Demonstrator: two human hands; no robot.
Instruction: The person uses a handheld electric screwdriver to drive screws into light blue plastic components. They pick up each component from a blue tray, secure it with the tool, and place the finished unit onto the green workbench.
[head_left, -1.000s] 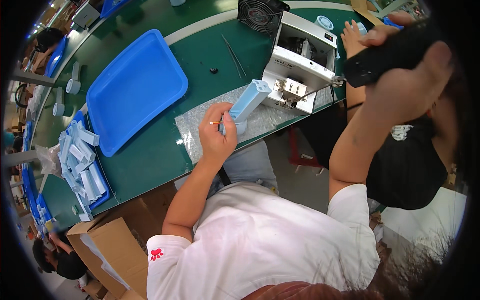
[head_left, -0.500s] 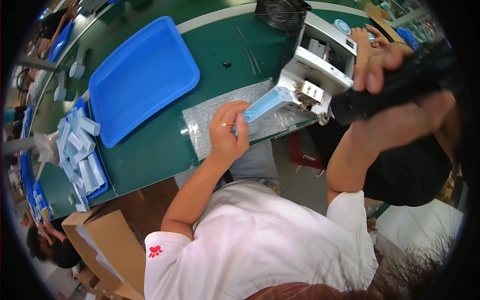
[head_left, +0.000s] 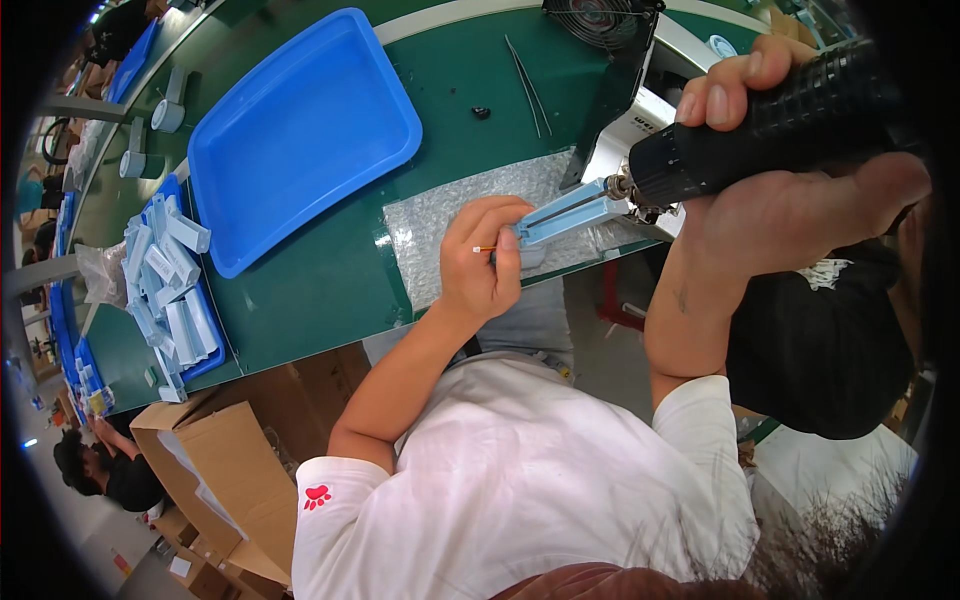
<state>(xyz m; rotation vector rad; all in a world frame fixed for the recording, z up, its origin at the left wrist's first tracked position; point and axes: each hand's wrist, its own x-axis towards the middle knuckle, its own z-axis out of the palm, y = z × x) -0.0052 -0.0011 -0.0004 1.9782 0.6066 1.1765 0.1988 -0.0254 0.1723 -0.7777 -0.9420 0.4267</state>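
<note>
Over the bench's (head_left: pixel 300 310) near edge I see the left hand (head_left: pixel 485 255) gripping a pale-blue plastic part (head_left: pixel 575 213), its right end by the tip of a black power driver (head_left: pixel 770 130) grasped in the right hand (head_left: pixel 800 222).

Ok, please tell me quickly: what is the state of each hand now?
Left hand: closed, holding a light-blue plastic part.
Right hand: closed, holding a black power screwdriver.

- tweezers (head_left: pixel 521 76): green workbench (head_left: pixel 300 310), toward far edge
- small black bit (head_left: pixel 481 112): beside tweezers
- black round-grille fan (head_left: pixel 597 20): by far edge
- big blue tray (head_left: pixel 300 150): left of tweezers
- open cardboard box (head_left: pixel 230 465): below near edge, left end
</note>
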